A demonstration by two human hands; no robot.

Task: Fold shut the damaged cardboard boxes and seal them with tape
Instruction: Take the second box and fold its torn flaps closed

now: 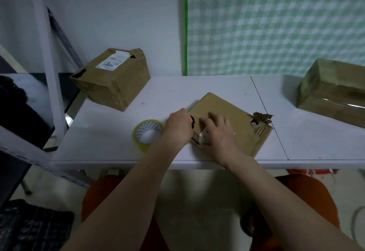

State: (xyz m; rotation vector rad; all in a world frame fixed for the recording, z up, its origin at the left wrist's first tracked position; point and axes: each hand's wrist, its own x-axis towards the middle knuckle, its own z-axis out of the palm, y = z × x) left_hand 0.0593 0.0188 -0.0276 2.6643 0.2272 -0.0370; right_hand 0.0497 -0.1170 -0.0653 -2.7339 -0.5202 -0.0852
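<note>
A flat brown cardboard box (227, 110) lies near the table's front edge, its right corner torn and crumpled (261, 119). My left hand (177, 127) is at the box's left edge, its fingers curled round a black-handled tool (192, 121) that looks like scissors. A pale blade-like piece (203, 137) shows between my hands. My right hand (218, 134) lies flat on the box top with straight, spread fingers. A roll of yellow-edged clear tape (148, 135) lies on the table just left of my left hand.
A dented box with a shipping label (112, 78) stands at the back left of the white table (158, 94). A tape-wrapped box (333, 90) sits at the far right. A white post (49, 69) and dark furniture stand to the left.
</note>
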